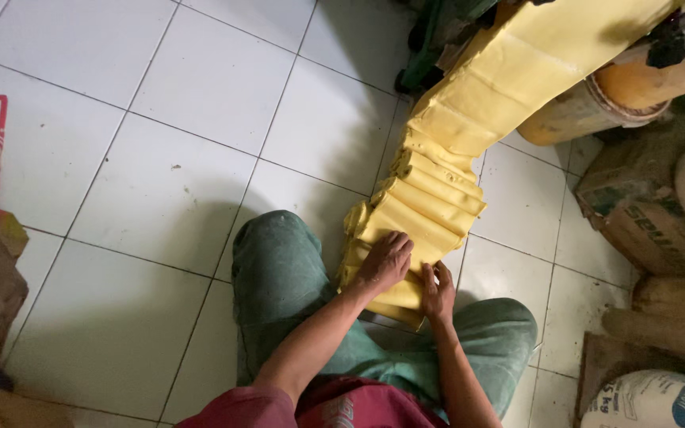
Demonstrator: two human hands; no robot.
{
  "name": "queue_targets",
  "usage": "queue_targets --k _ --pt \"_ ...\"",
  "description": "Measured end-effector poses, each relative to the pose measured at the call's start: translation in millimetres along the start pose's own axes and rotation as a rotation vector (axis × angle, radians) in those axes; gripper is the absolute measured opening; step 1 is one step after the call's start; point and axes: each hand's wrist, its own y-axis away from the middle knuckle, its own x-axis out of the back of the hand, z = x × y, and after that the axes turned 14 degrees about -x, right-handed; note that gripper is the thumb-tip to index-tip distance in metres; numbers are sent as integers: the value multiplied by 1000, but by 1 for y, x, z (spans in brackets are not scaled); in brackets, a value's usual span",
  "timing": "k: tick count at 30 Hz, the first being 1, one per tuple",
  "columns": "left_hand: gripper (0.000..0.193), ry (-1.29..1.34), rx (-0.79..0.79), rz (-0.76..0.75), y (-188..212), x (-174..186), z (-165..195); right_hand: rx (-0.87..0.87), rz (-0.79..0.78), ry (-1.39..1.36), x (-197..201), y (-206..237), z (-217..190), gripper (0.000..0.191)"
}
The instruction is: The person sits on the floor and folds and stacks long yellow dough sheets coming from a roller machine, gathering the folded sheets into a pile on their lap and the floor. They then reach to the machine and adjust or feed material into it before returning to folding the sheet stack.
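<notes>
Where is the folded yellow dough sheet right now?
In the head view, the folded yellow dough sheet lies on the white tiled floor right of centre, between the person's knees, under the left hand and right hand.

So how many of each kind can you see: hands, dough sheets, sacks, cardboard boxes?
Hands: 2, the left hand and right hand, both resting on the dough
Yellow dough sheet: 1
White sack: 1
Cardboard box: 1
Total: 5

free: white tiled floor [160, 182] at 9–11 o'clock | blocked: sacks [660, 400], box [652, 214], drum [596, 111] at 1–5 (crowded)
</notes>
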Motion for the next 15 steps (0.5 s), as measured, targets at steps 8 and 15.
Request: queue_targets --k 8,15 --pt "20 53 83 -25 6 -15 -9 8 52 64 -5 9 -11 49" --pt "41 271 156 42 1 -15 -12 199 272 232 -7 10 -6 64"
